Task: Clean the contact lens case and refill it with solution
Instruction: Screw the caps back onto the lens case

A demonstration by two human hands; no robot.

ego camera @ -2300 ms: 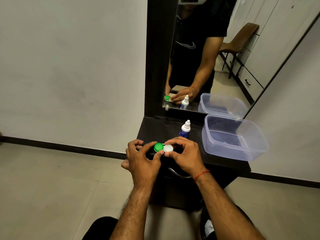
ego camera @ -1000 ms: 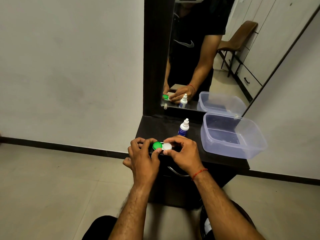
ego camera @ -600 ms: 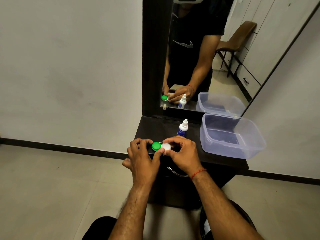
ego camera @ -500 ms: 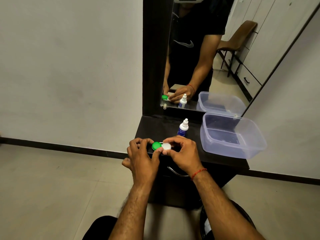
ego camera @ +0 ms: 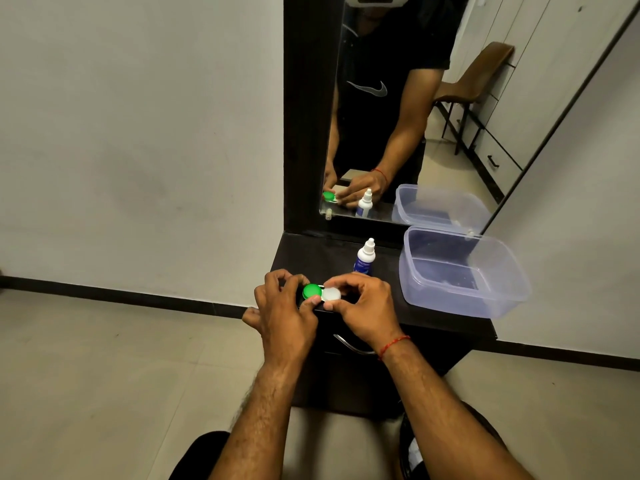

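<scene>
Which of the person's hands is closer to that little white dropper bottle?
Right. The right hand sits just in front of the dropper bottle, pinching the case's white cap; the left hand is farther left, pinching the green cap.

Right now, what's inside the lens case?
Nothing inside shows. The lens case has its green cap and white cap both on, covering both wells. The left hand grips the green end, the right hand the white one; lenses or liquid inside cannot be told.

A clear plastic tub (ego camera: 446,301) sits on the dark dresser (ego camera: 311,258) before a mirror (ego camera: 398,116).
</scene>
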